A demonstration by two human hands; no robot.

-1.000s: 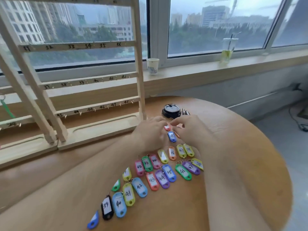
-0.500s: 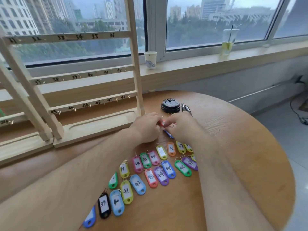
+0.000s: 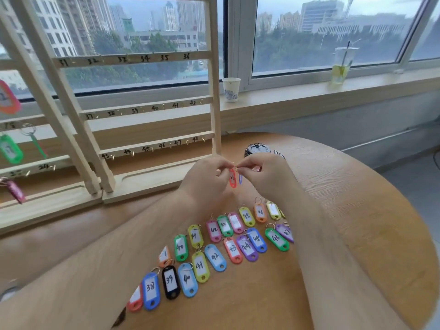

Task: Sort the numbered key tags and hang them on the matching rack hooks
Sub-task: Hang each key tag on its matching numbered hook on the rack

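Note:
My left hand (image 3: 207,181) and my right hand (image 3: 259,172) meet above the table, fingertips pinched together on small metal rings. A red key tag (image 3: 232,178) hangs below my left fingers and a blue tag (image 3: 240,179) hangs edge-on below my right fingers. Several coloured numbered tags (image 3: 214,248) lie in two slanted rows on the round wooden table (image 3: 357,210) beneath my forearms. The wooden rack (image 3: 147,108) with numbered bars and small hooks stands at the left, just beyond my left hand; its hooks 31 to 48 are bare.
A second rack section at the far left carries green (image 3: 9,148), orange (image 3: 7,98) and pink (image 3: 15,190) tags. A black lid (image 3: 257,148) lies behind my hands. A paper cup (image 3: 231,89) and a plastic drink cup (image 3: 341,65) stand on the windowsill.
Both hands have lifted off the table with the red and blue tags, which now dangle from their rings. The camera has tilted, showing more of the rack.

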